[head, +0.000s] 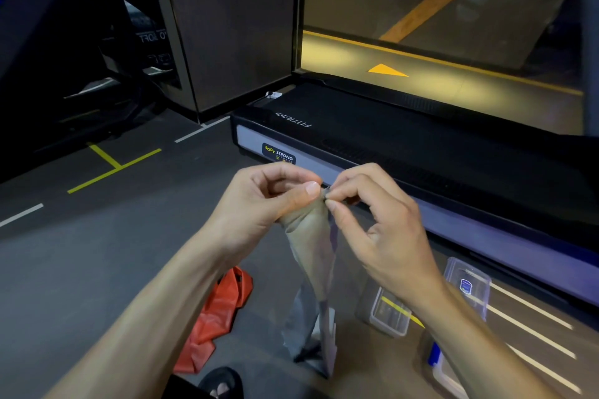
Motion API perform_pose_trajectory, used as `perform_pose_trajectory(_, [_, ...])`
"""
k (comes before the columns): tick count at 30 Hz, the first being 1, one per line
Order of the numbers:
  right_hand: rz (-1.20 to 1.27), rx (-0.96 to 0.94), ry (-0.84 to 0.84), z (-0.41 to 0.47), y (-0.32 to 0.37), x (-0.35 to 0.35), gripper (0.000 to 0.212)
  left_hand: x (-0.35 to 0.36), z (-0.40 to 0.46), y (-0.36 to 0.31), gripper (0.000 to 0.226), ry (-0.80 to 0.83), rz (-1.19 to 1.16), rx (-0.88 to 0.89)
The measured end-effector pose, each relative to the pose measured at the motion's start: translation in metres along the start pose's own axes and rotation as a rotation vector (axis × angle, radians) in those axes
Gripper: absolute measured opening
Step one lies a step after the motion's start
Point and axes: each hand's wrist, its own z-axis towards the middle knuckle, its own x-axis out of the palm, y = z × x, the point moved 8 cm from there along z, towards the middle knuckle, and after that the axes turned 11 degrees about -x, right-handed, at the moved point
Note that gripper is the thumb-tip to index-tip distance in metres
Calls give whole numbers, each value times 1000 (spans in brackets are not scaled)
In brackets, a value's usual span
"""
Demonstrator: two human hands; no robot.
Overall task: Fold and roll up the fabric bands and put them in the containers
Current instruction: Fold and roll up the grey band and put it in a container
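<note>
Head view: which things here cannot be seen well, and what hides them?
- grey band: top end hidden by left hand and right hand.
- open container: blurred, partly behind the right forearm.
- blue-clipped container: covered by forearm, cut by the bottom edge.

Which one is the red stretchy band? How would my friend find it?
Start at the big black treadmill and come down to the dark floor under the person's left forearm. The red band lies crumpled there, left of the grey band that both hands hold up. It is the only bright red thing, and no hand touches it.
</note>
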Motion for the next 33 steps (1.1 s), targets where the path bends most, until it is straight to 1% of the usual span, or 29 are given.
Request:
perform_pose_trajectory(4, [4, -8, -7, -1, 0, 0, 8, 2, -1, -3, 22, -17, 1, 2])
perform_pose_trajectory(9, [161, 77, -75, -3, -10, -1, 10, -1, 0, -3, 15, -32, 12, 38])
perform_pose_trajectory(13, [252, 129, -104, -5, -16, 0, 9, -3, 0, -6, 16, -42, 12, 64])
perform_pose_trajectory(22, [235, 125, -103, -4, -14, 0, 10, -4, 0, -6, 16, -58, -2, 74])
perform_pose_trajectory(26, [235, 129, -121, -3, -15, 0, 11, -2, -1, -6, 19, -36, -36, 60])
perform_pose_trajectory(33, [223, 117, -139, -3, -14, -3, 12, 1, -2, -5, 16, -23, -41, 56])
